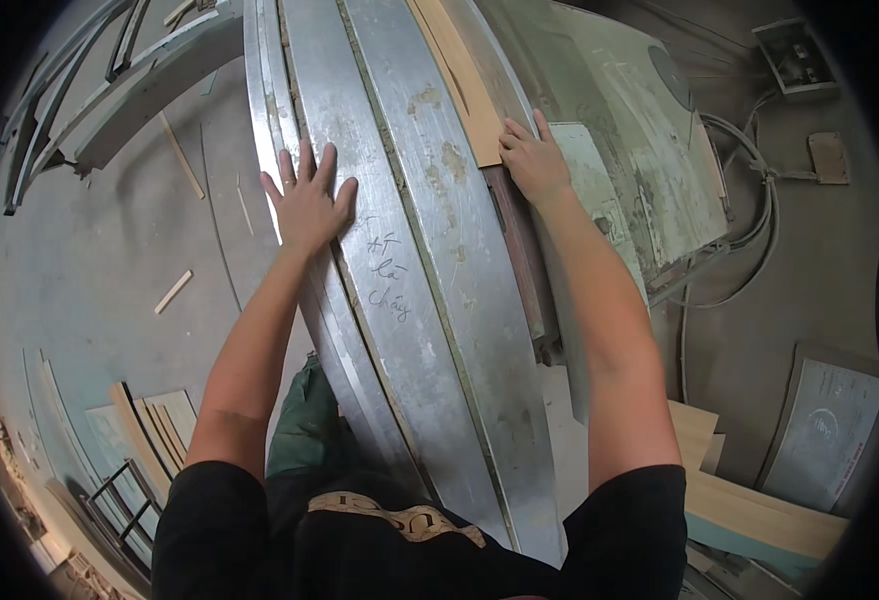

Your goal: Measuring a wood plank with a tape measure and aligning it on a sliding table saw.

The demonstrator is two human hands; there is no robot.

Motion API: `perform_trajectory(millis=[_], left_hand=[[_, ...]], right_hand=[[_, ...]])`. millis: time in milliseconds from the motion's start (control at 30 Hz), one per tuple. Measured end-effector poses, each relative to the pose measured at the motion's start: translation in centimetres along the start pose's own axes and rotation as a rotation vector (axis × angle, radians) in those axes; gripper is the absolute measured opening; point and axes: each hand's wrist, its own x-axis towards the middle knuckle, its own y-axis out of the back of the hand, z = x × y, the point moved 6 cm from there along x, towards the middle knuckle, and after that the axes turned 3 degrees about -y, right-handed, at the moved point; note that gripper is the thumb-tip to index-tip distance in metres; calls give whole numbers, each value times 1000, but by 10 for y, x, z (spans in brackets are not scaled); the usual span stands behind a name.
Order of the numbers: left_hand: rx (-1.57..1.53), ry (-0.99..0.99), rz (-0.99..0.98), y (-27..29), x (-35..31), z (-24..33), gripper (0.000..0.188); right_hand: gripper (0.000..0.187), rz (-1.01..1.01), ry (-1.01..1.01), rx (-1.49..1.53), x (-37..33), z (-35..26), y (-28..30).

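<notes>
A long metal machine table (399, 250) with lengthwise slots runs away from my body. My left hand (309, 205) lies palm down near its left edge, fingers spread and holding nothing. Along the table's right side, a light wooden board (477, 125) stretches toward the far end. My right hand (537, 165) is at the board's near end, its fingers bent over the board's right edge and one finger stretched forward. The underside of that hand is hidden. Just nearer than the board is a dark reddish-brown strip (517, 250).
A worn green machine body (639, 130) stands to the right, with looped cables (771, 200) beyond it. Wooden boards (759, 510) lie at lower right, near a grey panel (829, 425). Wood scraps (173, 292) are scattered on the left floor; a metal frame (149, 110) stands at far left.
</notes>
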Motion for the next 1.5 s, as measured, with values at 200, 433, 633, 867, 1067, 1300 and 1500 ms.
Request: perform_trajectory(millis=[200,433,633,867,1067,1300,1500], left_hand=[[12,3,-15,-5,-2,6,74],[7,15,-9,-6,-5,4,74],[16,11,-5,-7,-5,10,75],[1,-8,53,-5,-10,11,75],[-33,-27,117,2,-22,18,75],[-92,-34,118,10,-39,30,75],[-112,-26,143,12,-44,30,75]], right_hand=[[28,-20,-12,-9,-3,-1,-3],[28,-21,-10,-10,-2,-4,-5],[29,11,-44,16,-4,2,-9],[28,43,-37,22,-7,2,-4],[26,97,-33,9,-18,1,-2],[21,164,5,25,3,9,7],[18,199,57,0,62,21,8]])
